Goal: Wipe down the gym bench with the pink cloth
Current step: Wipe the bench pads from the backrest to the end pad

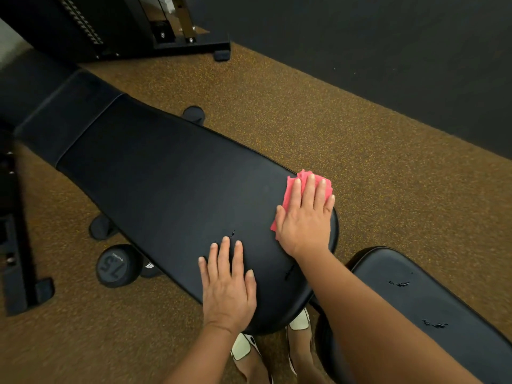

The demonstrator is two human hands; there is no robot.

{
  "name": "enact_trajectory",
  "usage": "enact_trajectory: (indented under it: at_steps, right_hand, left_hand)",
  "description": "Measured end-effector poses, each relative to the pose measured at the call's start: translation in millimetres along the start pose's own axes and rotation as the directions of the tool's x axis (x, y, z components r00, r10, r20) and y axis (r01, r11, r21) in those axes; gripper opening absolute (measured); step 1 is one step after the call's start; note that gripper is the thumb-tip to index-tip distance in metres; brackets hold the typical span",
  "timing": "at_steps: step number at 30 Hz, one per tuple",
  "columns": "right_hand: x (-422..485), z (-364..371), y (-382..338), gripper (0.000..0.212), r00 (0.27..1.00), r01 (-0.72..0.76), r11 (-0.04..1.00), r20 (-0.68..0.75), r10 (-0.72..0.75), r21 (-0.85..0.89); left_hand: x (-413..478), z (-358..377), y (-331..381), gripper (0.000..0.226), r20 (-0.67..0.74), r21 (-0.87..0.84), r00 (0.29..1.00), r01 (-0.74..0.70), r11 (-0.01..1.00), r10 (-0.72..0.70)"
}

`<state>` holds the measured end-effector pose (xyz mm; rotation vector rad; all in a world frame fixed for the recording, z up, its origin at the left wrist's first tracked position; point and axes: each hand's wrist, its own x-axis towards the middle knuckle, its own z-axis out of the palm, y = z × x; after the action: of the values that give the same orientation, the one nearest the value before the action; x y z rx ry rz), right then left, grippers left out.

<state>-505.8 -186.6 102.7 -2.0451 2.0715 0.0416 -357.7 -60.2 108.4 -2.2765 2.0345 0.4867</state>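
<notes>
A long black padded gym bench (pixel 166 184) runs from the upper left down to the lower middle of the head view. The pink cloth (pixel 293 189) lies flat on the pad's right edge, near its wide end. My right hand (pixel 304 217) presses flat on the cloth with the fingers spread, covering most of it. My left hand (pixel 228 284) rests flat on the bare pad, a little nearer to me, fingers apart and holding nothing. A few small tears show in the pad between my two hands.
A second black pad (pixel 421 309) with scuffs sits at the lower right. A dumbbell marked 75 (pixel 116 266) lies on the speckled brown floor under the bench's left side. A black machine frame (pixel 166 42) stands at the top, another (pixel 19 245) at the left. My shoes (pixel 299 321) are below.
</notes>
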Motion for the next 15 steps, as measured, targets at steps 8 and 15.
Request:
enact_trajectory:
  at_steps: [8, 15]
  right_hand:
    - [-28, -3, 20, 0.074, 0.983, -0.181, 0.982, -0.004, 0.182, 0.043]
    - [-33, 3, 24, 0.071, 0.999, 0.031, 0.999, 0.028, -0.029, -0.040]
  left_hand:
    - [-1, 1, 0, 0.060, 0.005, 0.036, 1.000, 0.015, 0.999, -0.016]
    - [1, 0, 3, 0.061, 0.006, 0.042, 1.000, 0.022, 0.999, -0.023]
